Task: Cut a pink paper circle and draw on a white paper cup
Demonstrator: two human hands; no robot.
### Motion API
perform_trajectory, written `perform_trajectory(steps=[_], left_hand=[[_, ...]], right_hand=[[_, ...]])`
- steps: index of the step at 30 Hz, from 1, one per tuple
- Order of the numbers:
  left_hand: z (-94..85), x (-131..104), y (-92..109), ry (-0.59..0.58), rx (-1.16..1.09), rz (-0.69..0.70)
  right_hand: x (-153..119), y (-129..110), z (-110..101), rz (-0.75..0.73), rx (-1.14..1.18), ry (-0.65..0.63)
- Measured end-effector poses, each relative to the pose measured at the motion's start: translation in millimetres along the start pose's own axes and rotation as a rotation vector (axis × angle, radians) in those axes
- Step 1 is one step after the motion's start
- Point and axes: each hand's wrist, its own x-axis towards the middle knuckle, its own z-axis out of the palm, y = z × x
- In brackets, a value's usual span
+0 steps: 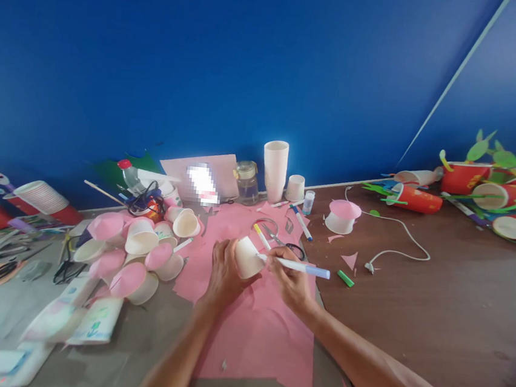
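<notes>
Before a blue wall (252, 65), over pink paper (260, 355), the left hand (224, 273) clasps a tilted white cup (247, 259), best kept braced so the marker (299, 265) pinched in the right hand (292, 285) can mark its side lightly.

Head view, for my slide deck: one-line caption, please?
Left hand holds a white cup, right hand points a marker at it, over pink paper.

I am in a craft workspace: my table (450, 321) carries pink paper (257, 345), scissors (276, 238), a glue stick (309, 202) and stacked paper cups (274, 169).
</notes>
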Motion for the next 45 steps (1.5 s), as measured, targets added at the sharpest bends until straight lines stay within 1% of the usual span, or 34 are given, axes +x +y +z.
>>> perform_trajectory(steps=[6, 11, 13, 16, 18, 22, 26, 30, 31, 35, 37, 41, 45], left_hand=[[3.8, -2, -3, 0.025, -0.026, 0.01], [5.3, -3, -7, 0.039, -0.025, 0.046], [5.5, -2, -8, 0.044, -0.03, 0.051], [5.3, -2, -8, 0.049, -0.038, 0.047], [4.6, -2, -6, 0.045, -0.038, 0.038], [3.2, -2, -3, 0.038, -0.04, 0.029], [5.0, -2, -5, 0.048, -0.051, 0.04], [7.1, -2, -10, 0.059, -0.036, 0.075], [7.1, -2, -11, 0.056, -0.039, 0.076], [6.4, -1, -11, 0.035, -0.091, 0.048], [6.6, 0, -9, 0.043, -0.095, 0.054], [7.5, -1, -8, 0.065, -0.075, 0.07], [7.7, -2, -9, 0.029, -0.089, 0.055]], right_hand=[[-1, 4, 1, 0.022, -0.031, -0.024], [-3, -1, 0, 0.075, 0.06, -0.113], [-3, 0, -1, 0.079, 0.081, -0.092], [-1, 5, -2, 0.057, 0.072, -0.007], [0, 10, -2, 0.051, 0.063, 0.009], [1, 14, 0, 0.063, 0.068, -0.025], [1, 9, 0, 0.045, 0.031, -0.035], [-1, 2, -1, 0.094, 0.078, -0.123], [-1, 2, -2, 0.107, 0.101, -0.127], [3, 2, -4, 0.105, 0.168, -0.007], [5, 4, -4, 0.101, 0.17, 0.038], [7, 8, -2, 0.075, 0.125, 0.03], [5, 6, -1, 0.059, 0.057, -0.018]])
